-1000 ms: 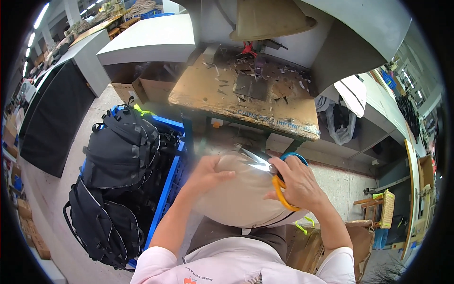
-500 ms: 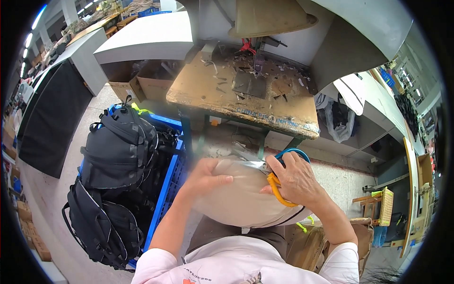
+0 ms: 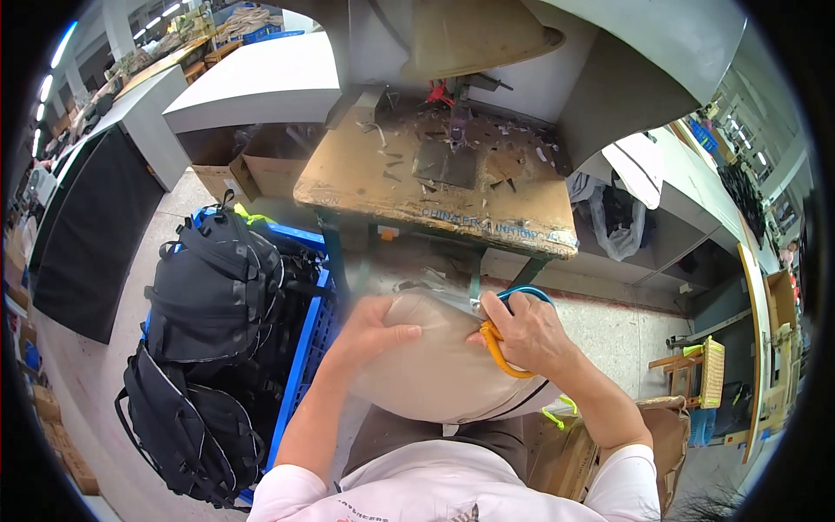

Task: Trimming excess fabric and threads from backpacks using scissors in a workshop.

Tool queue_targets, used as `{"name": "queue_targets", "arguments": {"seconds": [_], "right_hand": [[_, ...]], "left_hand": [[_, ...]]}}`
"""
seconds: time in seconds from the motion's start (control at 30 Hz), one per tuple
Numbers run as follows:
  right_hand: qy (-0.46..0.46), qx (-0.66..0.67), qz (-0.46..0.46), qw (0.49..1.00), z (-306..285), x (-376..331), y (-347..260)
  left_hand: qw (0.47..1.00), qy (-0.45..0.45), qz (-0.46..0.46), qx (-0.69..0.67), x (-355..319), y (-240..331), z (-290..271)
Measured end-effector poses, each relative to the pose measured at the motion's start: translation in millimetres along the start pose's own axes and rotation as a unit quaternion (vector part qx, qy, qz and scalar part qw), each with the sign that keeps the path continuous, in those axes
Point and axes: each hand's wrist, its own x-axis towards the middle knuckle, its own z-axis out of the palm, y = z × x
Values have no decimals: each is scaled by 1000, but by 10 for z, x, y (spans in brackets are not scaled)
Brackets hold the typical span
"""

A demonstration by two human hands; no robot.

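Observation:
A beige, rounded fabric piece [image 3: 426,361] with a dark piped edge at its lower right bulges over my lap. My left hand [image 3: 372,332] is closed on its upper left edge, thumb lying on top and the other fingers mostly out of sight behind. In my right hand [image 3: 527,331] is a pair of scissors [image 3: 492,346] with one yellow and one teal handle loop. Their metal blades point left along the fabric's far edge, toward my left hand. Whether the blades are touching the fabric, I cannot tell.
Ahead stands a worn wooden worktable [image 3: 365,178] bearing scraps and a small press-like machine [image 3: 459,117], under a beige hood [image 3: 478,39]. Black backpacks [image 3: 213,287] fill a blue crate [image 3: 304,370] on my left. Cardboard [image 3: 557,457] lies at right, near a small wooden stool [image 3: 709,374].
The whole view has shifted slightly, with the surroundings now a little lower and further left. Both hands keep their holds; the scissors have moved slightly left with my right hand.

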Motion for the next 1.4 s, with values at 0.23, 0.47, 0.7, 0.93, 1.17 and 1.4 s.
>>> {"name": "queue_targets", "arguments": {"seconds": [0.23,0.47,0.7,0.93,1.17,1.4], "right_hand": [[16,130,89,987,-48,8,118],[5,575,324,751,155,-32,327],[5,613,426,665,54,301,320],[28,628,455,631,140,347,483],[33,635,452,625,171,308,567],[78,634,367,676,116,215,423]], "left_hand": [[1000,8,2,-7,103,271,31],[998,50,-6,48,635,708,-214],[986,72,-29,146,1521,701,-591],[972,105,-62,201,1678,864,-453],[972,120,-80,185,1748,946,-349],[966,123,-55,219,1231,1038,-220]]}}
